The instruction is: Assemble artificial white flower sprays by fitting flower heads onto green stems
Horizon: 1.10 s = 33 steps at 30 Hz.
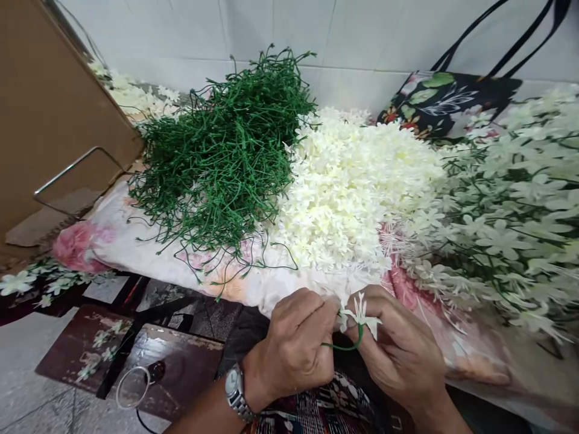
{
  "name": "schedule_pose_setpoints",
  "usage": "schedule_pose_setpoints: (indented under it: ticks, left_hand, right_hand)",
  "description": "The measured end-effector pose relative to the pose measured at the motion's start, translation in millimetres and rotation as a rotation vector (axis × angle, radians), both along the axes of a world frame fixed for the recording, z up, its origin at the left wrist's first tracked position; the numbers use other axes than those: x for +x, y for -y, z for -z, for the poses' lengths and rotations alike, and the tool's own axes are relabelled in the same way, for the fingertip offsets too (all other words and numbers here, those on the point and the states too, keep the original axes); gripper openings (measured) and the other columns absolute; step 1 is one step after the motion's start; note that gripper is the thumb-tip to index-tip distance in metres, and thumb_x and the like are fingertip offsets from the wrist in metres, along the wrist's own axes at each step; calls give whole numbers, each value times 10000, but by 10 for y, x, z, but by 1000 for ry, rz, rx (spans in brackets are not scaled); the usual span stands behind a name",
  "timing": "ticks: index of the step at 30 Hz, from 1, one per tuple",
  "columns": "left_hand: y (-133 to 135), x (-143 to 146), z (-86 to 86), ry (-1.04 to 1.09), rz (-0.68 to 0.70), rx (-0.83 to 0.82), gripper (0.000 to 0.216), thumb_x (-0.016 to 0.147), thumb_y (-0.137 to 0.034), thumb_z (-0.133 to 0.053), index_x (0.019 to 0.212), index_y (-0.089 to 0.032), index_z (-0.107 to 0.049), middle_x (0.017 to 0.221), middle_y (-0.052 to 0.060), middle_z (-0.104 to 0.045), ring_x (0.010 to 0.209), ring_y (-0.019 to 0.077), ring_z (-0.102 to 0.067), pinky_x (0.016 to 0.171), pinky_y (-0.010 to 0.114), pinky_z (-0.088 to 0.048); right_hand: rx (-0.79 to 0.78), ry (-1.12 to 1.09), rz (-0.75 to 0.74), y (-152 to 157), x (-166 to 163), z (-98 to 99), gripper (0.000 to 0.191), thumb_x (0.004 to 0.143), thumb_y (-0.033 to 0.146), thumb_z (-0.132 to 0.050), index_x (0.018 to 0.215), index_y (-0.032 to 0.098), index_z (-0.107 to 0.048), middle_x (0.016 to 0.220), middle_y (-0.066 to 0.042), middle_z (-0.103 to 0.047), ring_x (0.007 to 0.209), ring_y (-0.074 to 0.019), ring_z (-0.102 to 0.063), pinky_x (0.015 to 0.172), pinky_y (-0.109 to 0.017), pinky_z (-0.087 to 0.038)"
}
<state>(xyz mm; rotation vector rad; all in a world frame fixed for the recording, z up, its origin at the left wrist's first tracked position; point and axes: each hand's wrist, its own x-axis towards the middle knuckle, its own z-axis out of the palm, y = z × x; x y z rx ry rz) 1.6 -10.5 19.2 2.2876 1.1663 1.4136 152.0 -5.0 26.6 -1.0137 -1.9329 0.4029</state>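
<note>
Close to my lap, my left hand (298,340) is closed around a thin green plastic stem (346,348), with a wristwatch (235,389) on that wrist. The stem curves across to a white artificial flower (360,316) with upright stamens. My right hand (395,346) pinches at this flower, its fingertips partly hidden behind the petals. More white petal shows between the two hands. Just beyond them lie a heap of loose white flower heads (344,187) and a tangled pile of green stems (230,144).
Assembled white flowers with stems (506,235) are piled at the right. A black floral bag (447,105) leans against the tiled wall (353,36). The piles rest on a floral cloth (149,253). A cardboard box (54,120) stands at left, above a worn brown stool (181,367).
</note>
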Motion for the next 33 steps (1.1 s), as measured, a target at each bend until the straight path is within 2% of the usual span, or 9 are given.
schedule_pose_setpoints:
  ticks: [8, 15, 19, 21, 23, 25, 27, 30, 33]
  left_hand:
    - [-45, 71, 42, 9, -37, -16, 232, 772, 8, -409, 727, -121, -598, 556, 22, -506, 512, 122, -447, 451, 237, -390]
    - [-82, 107, 89, 4, -29, -93, 258, 777, -5, -400, 625, -149, -550, 532, 0, -461, 492, 111, -412, 454, 236, -347]
    - [-143, 91, 64, 204, 57, -367, 220, 776, -43, -439, 646, -153, -579, 559, -9, -489, 516, 99, -451, 475, 213, -354]
    - [-181, 62, 31, 406, 87, -587, 172, 752, -88, -497, 625, -152, -593, 554, -20, -483, 499, 86, -429, 453, 202, -330]
    - [-210, 31, -10, 627, 96, -819, 162, 699, -149, -580, 538, -147, -557, 516, -42, -415, 451, 63, -347, 411, 195, -266]
    - [-223, 10, -53, 809, 101, -1030, 232, 631, -225, -668, 480, -143, -513, 479, -63, -349, 417, 41, -271, 386, 193, -206]
    - [-219, 8, -93, 905, 119, -1191, 298, 567, -296, -734, 459, -138, -505, 445, -71, -338, 400, 31, -251, 377, 190, -178]
    - [-199, 29, -135, 964, 137, -1305, 302, 516, -319, -768, 453, -123, -546, 430, -55, -391, 398, 30, -277, 368, 181, -170]
    - [-183, 50, -151, 972, 120, -1348, 223, 497, -262, -757, 470, -108, -597, 445, -43, -425, 404, 28, -289, 367, 173, -167]
  right_hand:
    - [-5, -27, 8, -11, -1, 107, 199, 801, 27, -474, 879, 204, -517, 693, 0, -529, 618, -122, -528, 538, -228, -445]
    - [-29, -4, 35, -42, 34, 195, 140, 817, 59, -484, 819, 196, -513, 681, -1, -524, 607, -123, -516, 537, -229, -441]
    - [-72, -18, 46, -82, 97, 145, 127, 830, 84, -498, 772, 197, -509, 670, 14, -504, 594, -105, -500, 528, -208, -429]
    - [-101, -34, 72, -93, 161, 102, 54, 836, 143, -542, 836, 197, -544, 717, 0, -531, 641, -118, -527, 568, -228, -454]
    - [-110, -58, 139, -87, 228, 57, 117, 834, 199, -574, 951, 199, -571, 801, -27, -556, 702, -143, -550, 628, -273, -479]
    - [-53, -76, 189, -65, 272, 6, 179, 821, 185, -583, 999, 207, -582, 835, -38, -564, 725, -157, -558, 647, -298, -484]
    - [43, -66, 144, -36, 273, -55, 195, 802, 117, -576, 972, 211, -594, 823, -36, -576, 721, -155, -569, 625, -288, -482]
    - [137, 4, 18, -13, 216, -147, 226, 788, 47, -559, 951, 197, -601, 802, -37, -585, 720, -145, -578, 606, -264, -490]
    - [138, 86, -18, -33, 162, -195, 215, 808, 49, -545, 977, 172, -599, 824, -55, -585, 751, -145, -573, 633, -264, -504]
